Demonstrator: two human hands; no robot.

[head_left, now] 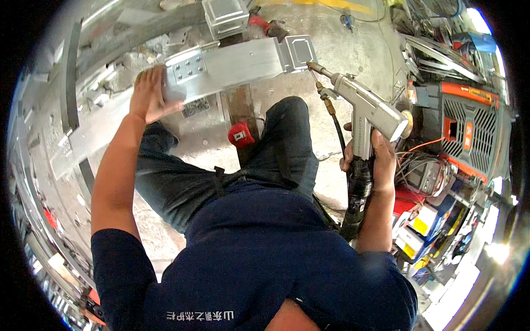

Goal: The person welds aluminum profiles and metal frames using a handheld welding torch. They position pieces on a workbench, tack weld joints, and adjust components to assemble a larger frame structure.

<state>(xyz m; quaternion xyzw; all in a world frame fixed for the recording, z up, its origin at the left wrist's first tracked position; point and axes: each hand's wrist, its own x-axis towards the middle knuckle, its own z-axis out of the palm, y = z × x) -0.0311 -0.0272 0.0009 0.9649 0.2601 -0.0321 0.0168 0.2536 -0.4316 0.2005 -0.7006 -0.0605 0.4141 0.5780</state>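
My right hand [381, 157] is closed round the black-wrapped grip of a pale grey welding gun [367, 102]. The gun's copper-coloured nozzle [313, 65] points left, its tip close to a square end plate [301, 51] with a raised border. That plate sits at the right end of a long, flat-sided steel post [237, 66] lying across the view. My left hand [148, 95] grips the post farther left, fingers over it and thumb at its near side. Next to that hand is a small plate with several round holes [189, 68].
A red tape measure [240, 134] rests on a stand between my knees. Behind the post are a square metal piece [226, 16] and a red-handled tool [258, 23]. An orange-and-grey machine [469, 129] stands at right, near cables and boxes. A black hose [339, 129] hangs beside the gun.
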